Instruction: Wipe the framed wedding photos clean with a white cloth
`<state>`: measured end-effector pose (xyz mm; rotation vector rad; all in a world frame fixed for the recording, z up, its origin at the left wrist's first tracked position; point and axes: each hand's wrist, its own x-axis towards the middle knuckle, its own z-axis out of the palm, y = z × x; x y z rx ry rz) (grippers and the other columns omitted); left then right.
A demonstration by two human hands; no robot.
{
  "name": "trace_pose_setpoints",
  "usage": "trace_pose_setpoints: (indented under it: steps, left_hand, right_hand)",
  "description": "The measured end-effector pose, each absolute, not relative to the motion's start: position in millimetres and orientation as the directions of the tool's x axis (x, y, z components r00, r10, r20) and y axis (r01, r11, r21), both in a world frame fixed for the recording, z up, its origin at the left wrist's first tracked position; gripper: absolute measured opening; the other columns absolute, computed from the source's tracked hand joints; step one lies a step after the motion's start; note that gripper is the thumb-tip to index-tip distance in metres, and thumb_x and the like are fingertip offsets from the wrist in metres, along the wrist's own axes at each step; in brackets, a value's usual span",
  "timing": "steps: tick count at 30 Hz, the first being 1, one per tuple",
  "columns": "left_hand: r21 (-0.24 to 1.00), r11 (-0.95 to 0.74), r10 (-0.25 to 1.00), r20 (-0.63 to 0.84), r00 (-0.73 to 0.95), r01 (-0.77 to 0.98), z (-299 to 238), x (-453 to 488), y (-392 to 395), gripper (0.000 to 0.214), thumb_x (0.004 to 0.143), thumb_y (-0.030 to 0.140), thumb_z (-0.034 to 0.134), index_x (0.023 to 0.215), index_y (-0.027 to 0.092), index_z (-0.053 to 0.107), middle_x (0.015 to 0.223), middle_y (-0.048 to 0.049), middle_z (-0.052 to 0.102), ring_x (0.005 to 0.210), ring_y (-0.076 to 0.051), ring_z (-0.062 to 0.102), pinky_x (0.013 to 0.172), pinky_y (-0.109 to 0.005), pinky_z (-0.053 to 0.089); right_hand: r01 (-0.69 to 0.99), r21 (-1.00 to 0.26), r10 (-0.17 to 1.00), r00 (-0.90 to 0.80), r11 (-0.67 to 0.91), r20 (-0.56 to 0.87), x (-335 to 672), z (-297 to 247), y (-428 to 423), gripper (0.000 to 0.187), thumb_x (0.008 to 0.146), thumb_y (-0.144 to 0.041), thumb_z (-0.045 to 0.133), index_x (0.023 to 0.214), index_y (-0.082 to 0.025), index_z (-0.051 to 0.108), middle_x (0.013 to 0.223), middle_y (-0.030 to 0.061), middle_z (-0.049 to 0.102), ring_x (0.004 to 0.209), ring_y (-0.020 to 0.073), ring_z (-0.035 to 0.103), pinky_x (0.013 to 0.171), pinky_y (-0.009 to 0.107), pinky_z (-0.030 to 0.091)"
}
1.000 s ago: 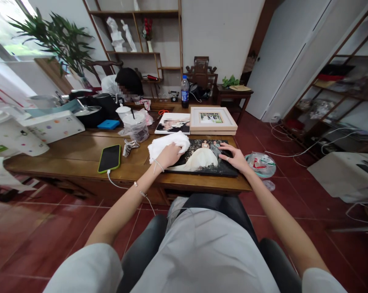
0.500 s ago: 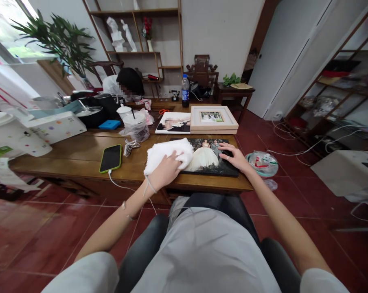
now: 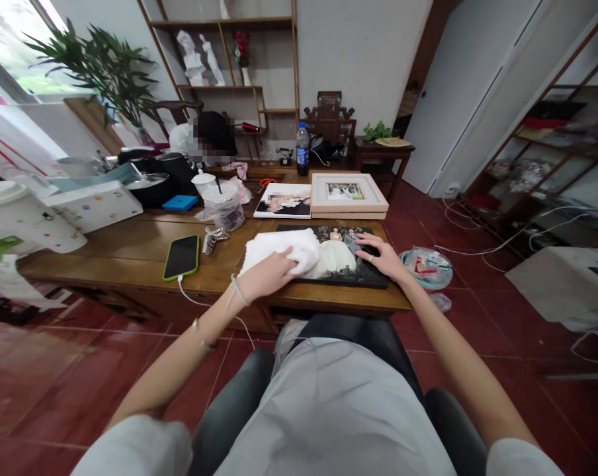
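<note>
A folded white towel (image 3: 274,248) lies over the left part of a dark photo panel (image 3: 348,272) at the table's front edge. My left hand (image 3: 268,272) grips the towel, its fingertips pressed into the cloth. The panel shows a figure in a wide white dress and another beside it; its left part is hidden under the towel. On the panel's right side rests my right hand (image 3: 382,256), fingers spread and holding nothing.
Behind the panel lie a white-edged photo print (image 3: 283,200) and a framed picture (image 3: 348,194). Leftward are a phone (image 3: 181,256) on a cable, a bagged cup (image 3: 222,201) and a blue box (image 3: 180,202). A person (image 3: 212,135) sits across the table (image 3: 130,241).
The towel has slid slightly right over the panel under my left hand, and its shape has changed. My right hand stays in place on the panel.
</note>
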<state>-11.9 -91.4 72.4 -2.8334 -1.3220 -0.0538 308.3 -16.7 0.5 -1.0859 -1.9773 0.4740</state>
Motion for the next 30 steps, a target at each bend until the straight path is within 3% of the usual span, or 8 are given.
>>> trace_pose_setpoints:
  steps: [3, 9, 15, 24, 30]
  left_hand:
    - [0.0, -0.659, 0.749, 0.087, 0.656, 0.752, 65, -13, -43, 0.033, 0.093, 0.035, 0.044, 0.082, 0.014, 0.067, 0.09, -0.0147, 0.07, 0.116, -0.029, 0.056, 0.091, -0.036, 0.045]
    - [-0.006, -0.578, 0.793, 0.233, 0.563, 0.816, 49, -8, 4, 0.036, 0.092, 0.04, 0.045, 0.084, 0.013, 0.067, 0.105, -0.0163, 0.068, 0.127, -0.03, 0.045, 0.097, -0.04, 0.04]
    - [-0.046, -0.556, 0.804, 0.224, 0.551, 0.83, 44, -1, -44, 0.03, 0.092, 0.03, 0.044, 0.09, 0.011, 0.068, 0.13, -0.02, 0.054, 0.129, -0.033, 0.042, 0.1, -0.049, 0.037]
    - [0.036, -0.679, 0.731, 0.115, 0.672, 0.733, 54, 1, -154, 0.024, 0.081, 0.008, 0.049, 0.091, 0.018, 0.068, 0.147, -0.0032, 0.038, 0.138, -0.031, 0.026, 0.107, -0.053, 0.031]
    - [0.041, -0.711, 0.701, 0.133, 0.701, 0.703, 58, -4, -124, 0.022, 0.09, 0.02, 0.046, 0.087, 0.016, 0.067, 0.143, -0.0087, 0.043, 0.135, -0.028, 0.035, 0.107, -0.048, 0.032]
  right_hand:
    - [0.517, -0.644, 0.824, -0.297, 0.564, 0.483, 308, 0, -17, 0.038, 0.079, -0.038, 0.066, 0.114, -0.026, 0.065, 0.128, 0.0062, 0.059, 0.127, 0.0237, 0.044, 0.11, 0.046, 0.03]
    - [0.523, -0.638, 0.822, -0.3, 0.566, 0.484, 308, 0, -17, 0.035, 0.08, -0.038, 0.065, 0.113, -0.026, 0.066, 0.127, 0.0061, 0.059, 0.127, 0.0241, 0.044, 0.11, 0.046, 0.03]
    - [0.566, -0.636, 0.844, -0.251, 0.525, 0.474, 308, -1, -18, 0.045, 0.08, -0.039, 0.064, 0.122, -0.023, 0.06, 0.131, 0.0093, 0.056, 0.126, 0.0246, 0.047, 0.109, 0.046, 0.032]
    - [0.595, -0.611, 0.845, -0.264, 0.523, 0.465, 309, -2, -15, 0.039, 0.085, -0.036, 0.055, 0.121, -0.022, 0.061, 0.131, 0.0097, 0.056, 0.125, 0.0247, 0.047, 0.109, 0.046, 0.031]
    - [0.604, -0.599, 0.842, -0.275, 0.527, 0.464, 309, -1, -16, 0.04, 0.085, -0.035, 0.052, 0.122, -0.019, 0.06, 0.132, 0.012, 0.054, 0.126, 0.0243, 0.046, 0.109, 0.045, 0.031]
